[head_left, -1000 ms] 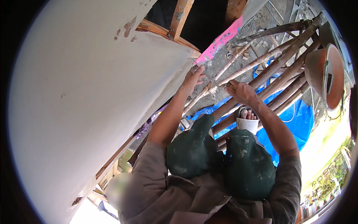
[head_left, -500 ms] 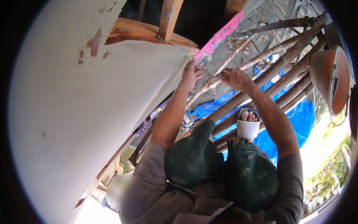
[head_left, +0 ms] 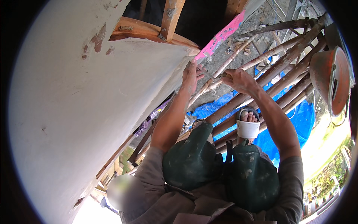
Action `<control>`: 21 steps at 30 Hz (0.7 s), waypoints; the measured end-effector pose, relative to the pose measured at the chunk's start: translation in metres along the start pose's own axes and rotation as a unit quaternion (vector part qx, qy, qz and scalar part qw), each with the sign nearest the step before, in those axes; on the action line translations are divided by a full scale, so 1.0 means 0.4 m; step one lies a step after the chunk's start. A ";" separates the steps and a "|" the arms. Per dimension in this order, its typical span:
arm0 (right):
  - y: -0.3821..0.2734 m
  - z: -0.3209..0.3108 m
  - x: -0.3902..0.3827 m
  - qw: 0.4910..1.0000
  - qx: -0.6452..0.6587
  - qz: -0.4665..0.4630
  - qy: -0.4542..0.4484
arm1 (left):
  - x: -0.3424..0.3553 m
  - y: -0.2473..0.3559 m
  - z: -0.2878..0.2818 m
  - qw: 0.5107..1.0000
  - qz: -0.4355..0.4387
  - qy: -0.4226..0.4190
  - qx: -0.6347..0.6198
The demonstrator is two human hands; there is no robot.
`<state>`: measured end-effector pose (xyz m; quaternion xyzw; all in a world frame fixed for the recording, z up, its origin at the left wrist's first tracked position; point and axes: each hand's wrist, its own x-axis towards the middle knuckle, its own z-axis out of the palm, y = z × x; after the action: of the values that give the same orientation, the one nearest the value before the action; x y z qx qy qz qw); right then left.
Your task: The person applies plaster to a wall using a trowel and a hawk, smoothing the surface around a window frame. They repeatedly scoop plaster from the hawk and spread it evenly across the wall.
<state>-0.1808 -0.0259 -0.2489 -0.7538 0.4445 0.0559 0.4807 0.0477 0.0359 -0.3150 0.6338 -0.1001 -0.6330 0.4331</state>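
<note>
My left hand (head_left: 191,76) is raised at the edge of the white plastered wall (head_left: 85,115), fingers apart, its fingertips at the lower end of a pink perforated strip (head_left: 220,35). My right hand (head_left: 238,80) is closed on the handle of a flat metal-bladed tool (head_left: 208,74). The blade reaches leftward to my left hand, whose contact with it is unclear. Below, my bent knees (head_left: 249,175) are dark green with pale smears, and my sandalled foot (head_left: 249,116) shows above a white band.
Wooden framing (head_left: 169,20) borders a dark opening above. Sloping round poles (head_left: 279,62) cross over grey ground and a blue tarp (head_left: 300,123). A rusty-red basin (head_left: 328,82) hangs at the right. Another dark opening runs along the wall's lower edge.
Since a second ago both hands and the tool have risen slightly in the view, and more wooden framing shows. Over the last half second they have barely moved.
</note>
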 end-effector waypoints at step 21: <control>-0.059 -0.072 -0.065 0.999 -0.021 -0.027 0.021 | -0.101 0.085 0.037 0.999 0.035 0.010 -0.007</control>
<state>-0.1889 -0.0288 -0.2043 -0.7765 0.4329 0.0363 0.4565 0.0418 0.0364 -0.2604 0.6334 -0.1130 -0.6117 0.4603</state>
